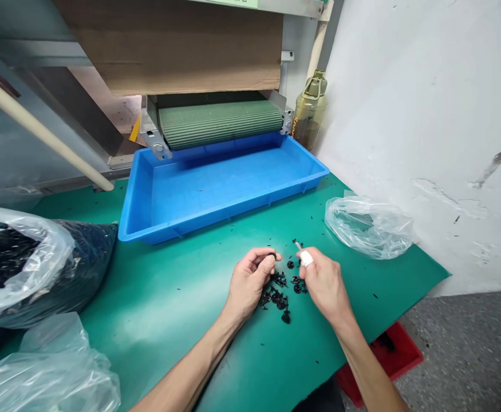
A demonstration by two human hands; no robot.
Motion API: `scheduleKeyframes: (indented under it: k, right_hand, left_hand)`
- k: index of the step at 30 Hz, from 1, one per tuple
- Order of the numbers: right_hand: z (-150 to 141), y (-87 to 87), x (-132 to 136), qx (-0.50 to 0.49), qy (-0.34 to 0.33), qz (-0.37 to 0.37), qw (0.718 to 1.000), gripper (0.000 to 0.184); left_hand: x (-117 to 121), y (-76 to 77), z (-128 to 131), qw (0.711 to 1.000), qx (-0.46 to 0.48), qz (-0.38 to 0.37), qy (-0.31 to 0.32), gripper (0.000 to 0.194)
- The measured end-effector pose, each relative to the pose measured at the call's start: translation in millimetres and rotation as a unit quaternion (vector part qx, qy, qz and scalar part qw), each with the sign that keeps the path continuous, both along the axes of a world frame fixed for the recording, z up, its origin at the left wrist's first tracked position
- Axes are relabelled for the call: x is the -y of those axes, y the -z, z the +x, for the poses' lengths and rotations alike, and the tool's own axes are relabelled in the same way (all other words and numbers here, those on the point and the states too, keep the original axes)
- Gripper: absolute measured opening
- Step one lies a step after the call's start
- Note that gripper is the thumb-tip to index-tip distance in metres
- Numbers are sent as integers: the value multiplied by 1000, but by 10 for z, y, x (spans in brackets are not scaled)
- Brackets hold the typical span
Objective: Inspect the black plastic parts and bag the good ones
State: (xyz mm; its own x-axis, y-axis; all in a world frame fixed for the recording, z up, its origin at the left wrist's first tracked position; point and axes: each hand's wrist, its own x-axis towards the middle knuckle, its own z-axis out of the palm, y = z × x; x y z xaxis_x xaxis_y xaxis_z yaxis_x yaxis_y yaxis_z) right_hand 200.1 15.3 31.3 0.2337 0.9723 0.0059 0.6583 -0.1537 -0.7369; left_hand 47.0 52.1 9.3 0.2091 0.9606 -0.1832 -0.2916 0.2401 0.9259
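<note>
Black plastic clips (pixel 278 294) scattered on green surface (pixel 156 286), near blue tray (pixel 241 206); look light, stiff, best pinched by head. Left hand (pixel 250 280): fingers curled, pinching one clip. Right hand (pixel 324 289): taped fingers clenched on pale stub (pixel 296 245).

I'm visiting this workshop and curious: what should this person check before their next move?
Left hand gripping a small black part: ok.
White tape in place on a finger of the right hand: ok.
Pale item at the right hand's fingertips identified: cannot tell.
Blue plastic tray sitting in front of the green conveyor belt: ok.
Pile of black parts within reach of both hands: ok.
Green mat free of stray black bits: not ok, several lie scattered.
</note>
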Motion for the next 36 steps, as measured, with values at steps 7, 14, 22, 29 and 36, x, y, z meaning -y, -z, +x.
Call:
scheduleKeyframes:
  k: [7, 14, 22, 29, 36]
  right_hand:
    - [383, 112, -1, 95, -54, 27, 994, 33]
    - [246, 90, 4, 97, -104, 44, 989, 33]
    - [-21, -188, 145, 33, -158, 107, 981, 40]
    - [-57, -73, 273, 169, -112, 132, 970, 43]
    - [-124, -29, 301, 283, -105, 163, 939, 34]
  left_hand:
    - [-43, -35, 19, 990, 130, -54, -1, 28]
    - [-15, -101, 23, 986, 134, -89, 52, 30]
    - [41, 1, 37, 985, 47, -73, 146, 35]
    - [33, 3, 32, 989, 82, -84, 91, 39]
    - [63, 29, 51, 993, 53, -69, 79, 37]
